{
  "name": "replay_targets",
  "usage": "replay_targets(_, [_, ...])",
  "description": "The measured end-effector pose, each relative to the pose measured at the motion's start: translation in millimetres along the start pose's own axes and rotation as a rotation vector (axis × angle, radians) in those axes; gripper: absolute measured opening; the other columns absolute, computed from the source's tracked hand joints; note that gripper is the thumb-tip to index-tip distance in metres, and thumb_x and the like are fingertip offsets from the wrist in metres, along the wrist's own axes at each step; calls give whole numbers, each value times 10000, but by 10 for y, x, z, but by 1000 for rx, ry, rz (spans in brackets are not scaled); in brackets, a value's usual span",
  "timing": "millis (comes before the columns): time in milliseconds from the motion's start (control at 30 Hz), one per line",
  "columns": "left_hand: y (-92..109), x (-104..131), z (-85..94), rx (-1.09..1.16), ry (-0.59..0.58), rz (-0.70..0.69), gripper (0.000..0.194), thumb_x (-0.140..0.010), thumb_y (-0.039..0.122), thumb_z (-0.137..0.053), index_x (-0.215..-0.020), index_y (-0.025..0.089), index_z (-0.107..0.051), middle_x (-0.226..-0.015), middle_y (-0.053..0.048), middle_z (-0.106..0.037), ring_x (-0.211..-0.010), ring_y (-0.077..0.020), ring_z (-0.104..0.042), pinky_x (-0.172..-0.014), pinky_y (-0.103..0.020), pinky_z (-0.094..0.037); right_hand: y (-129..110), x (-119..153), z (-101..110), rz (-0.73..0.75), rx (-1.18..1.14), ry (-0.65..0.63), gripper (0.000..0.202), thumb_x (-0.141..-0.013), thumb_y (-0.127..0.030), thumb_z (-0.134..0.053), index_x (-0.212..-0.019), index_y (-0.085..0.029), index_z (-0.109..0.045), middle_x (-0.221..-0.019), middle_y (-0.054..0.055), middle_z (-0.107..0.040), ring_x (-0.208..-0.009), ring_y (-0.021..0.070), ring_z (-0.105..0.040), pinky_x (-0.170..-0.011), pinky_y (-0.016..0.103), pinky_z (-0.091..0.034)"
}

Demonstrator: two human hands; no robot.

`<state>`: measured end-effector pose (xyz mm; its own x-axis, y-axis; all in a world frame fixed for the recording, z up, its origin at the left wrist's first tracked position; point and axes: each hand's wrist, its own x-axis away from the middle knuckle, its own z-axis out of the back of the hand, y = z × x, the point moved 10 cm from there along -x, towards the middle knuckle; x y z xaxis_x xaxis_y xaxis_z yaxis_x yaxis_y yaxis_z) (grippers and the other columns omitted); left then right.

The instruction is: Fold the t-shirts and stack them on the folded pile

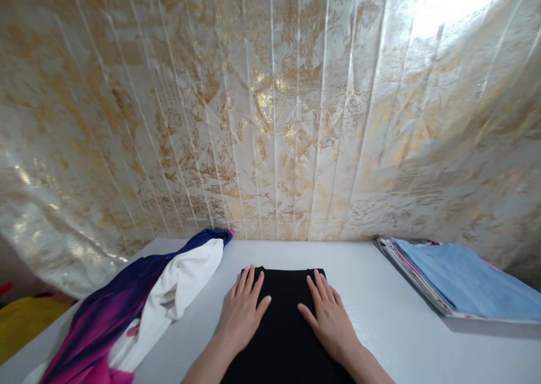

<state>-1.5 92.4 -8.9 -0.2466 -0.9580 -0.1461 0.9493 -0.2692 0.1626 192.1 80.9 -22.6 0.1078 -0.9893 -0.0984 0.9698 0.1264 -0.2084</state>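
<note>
A black cloth (pixel 285 322) lies flat on the white table (pixel 406 339), its far edge straight and its near part cut off by the frame. My left hand (pixel 245 313) rests palm down on its left edge, fingers spread and thumb pointing inward. On the right edge lies my right hand (pixel 327 313), also palm down with fingers apart. Neither hand grips anything.
At the left, a white garment (pixel 181 280) and a purple and navy one (pixel 114 299) lie in a loose heap. A stack of folded cloths with light blue (pixel 469 282) on top sits at the right. Behind the table hangs a shiny gold-patterned curtain (pixel 270 119).
</note>
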Motion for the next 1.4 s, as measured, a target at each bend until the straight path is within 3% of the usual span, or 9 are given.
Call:
replay_targets(167, [-226, 232, 24, -2, -8, 225, 651, -918, 321, -428, -1464, 13, -252, -1496, -224, -290, -1369, -337, -312, -1080, -452, -309, -93, 78, 124, -27, -48, -28, 642, -907, -463, -418, -1437, -102, -381, -1544, 128, -226, -1437, 306, -132, -1130, 488, -220])
replay_targets(333, [-335, 402, 37, 349, -28, 300, 658, -856, 251, -444, -1420, -42, -273, -1427, -234, -414, -1299, -280, -441, -1064, -363, -342, -729, 337, 357, 105, -300, -141, 690, -832, -313, -477, -1473, -126, -306, -1532, 104, -301, -1387, 274, -306, -1128, 424, -254])
replay_targets(500, [-326, 567, -164, 935, -75, 404, 580, -885, 426, -438, -1355, 86, -440, -1406, -135, -481, -1320, -254, -420, -1083, -355, -339, -1226, 432, 428, 143, -392, -267, 816, -761, -394, -566, -1450, -33, -321, -1439, 202, -431, -1326, 327, -395, -1082, 419, -328])
replay_targets(667, [-115, 676, -334, 1194, -86, 456, 683, -943, 616, -245, -1343, 122, -496, -1420, -97, -463, -1327, -229, -409, -1084, -375, -360, -1329, 268, 500, 160, -174, -258, 748, -686, -302, -608, -1362, -28, -442, -1243, 259, -586, -1076, 399, -602, -898, 491, -467])
replay_targets(833, [26, 559, -169, 1309, -9, 297, 609, -960, 581, -250, -1251, 166, -588, -1344, -73, -555, -1271, -223, -485, -1023, -359, -439, -1149, 41, 575, 166, -300, -223, 483, -663, -175, -520, -1140, -136, -589, -969, 132, -700, -806, 269, -689, -673, 348, -534])
replay_targets(967, [-189, 515, -63, 1358, 130, 321, 584, -986, 495, -170, -1335, 157, -494, -1414, -78, -480, -1266, -206, -491, -959, -326, -490, -997, -103, 680, 63, -827, -254, 475, -631, -189, -458, -1089, -166, -581, -771, 16, -634, -524, 146, -589, -381, 215, -427])
replay_targets(1100, [-382, 566, 9, 1240, 182, 402, 515, -983, 402, -257, -1416, 146, -369, -1469, -91, -401, -1319, -208, -424, -1010, -342, -450, -847, -124, 1129, 36, -1365, -122, 519, -622, -211, -501, -1135, -182, -567, -729, -27, -605, -615, 134, -571, -448, 190, -423])
replay_targets(1200, [-420, 581, 182, 1175, 237, 391, 508, -988, 429, -276, -1431, 188, -340, -1503, -58, -348, -1375, -202, -326, -1075, -357, -378, -506, 1, 1309, -13, -1526, -14, 514, -653, -266, -566, -1164, -207, -575, -811, -15, -661, -669, 130, -583, -533, 201, -447])
replay_targets(1400, [-463, 487, 55, 1022, 154, 402, 573, -931, 303, -387, -1429, 58, -244, -1461, -196, -379, -1285, -226, -466, -1043, -331, -391, 716, 374, 661, -312, -1153, 16, 639, -672, -364, -455, -1279, -176, -518, -1263, 126, -610, -1005, 243, -658, -782, 336, -530])
